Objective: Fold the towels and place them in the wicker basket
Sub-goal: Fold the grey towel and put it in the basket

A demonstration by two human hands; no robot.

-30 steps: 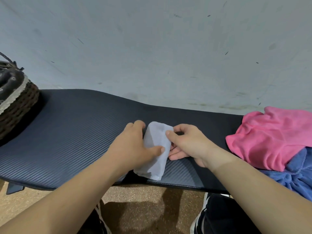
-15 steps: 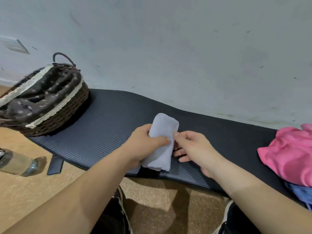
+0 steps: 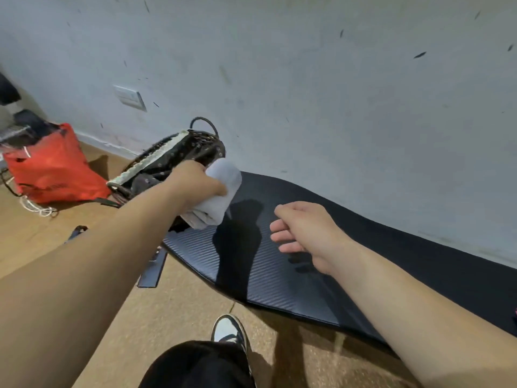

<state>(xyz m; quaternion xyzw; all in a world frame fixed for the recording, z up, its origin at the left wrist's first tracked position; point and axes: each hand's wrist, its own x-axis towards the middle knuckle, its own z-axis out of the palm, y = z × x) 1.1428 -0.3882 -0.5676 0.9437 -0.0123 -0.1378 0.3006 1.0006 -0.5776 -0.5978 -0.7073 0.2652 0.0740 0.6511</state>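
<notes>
I see my left hand (image 3: pixel 195 179) stretched out toward the upper middle of the frame, arm nearly straight, fingers clamped around the folded pale towel (image 3: pixel 216 197). The towel hangs from that grip, lifted off the tabletop (image 3: pixel 363 247), its upper end just in front of the wicker basket (image 3: pixel 167 161) and its lower end over the basket's near rim; I cannot tell whether it touches the basket. My right hand (image 3: pixel 305 233) hovers low over the dark ribbed tabletop at centre frame, fingers loosely curled and apart, holding nothing.

Half a second ago both hands met on the towel near the tabletop's front edge, the right pinching its corner. Since then the right has let go and stayed back, while the left has carried the towel up and leftward to the basket. The view has swung left too: the pink towel at the right edge is gone, and a red bag (image 3: pixel 53 166) on the floor at the left now shows, with a shoe (image 3: pixel 229 329) at the bottom of the frame.
</notes>
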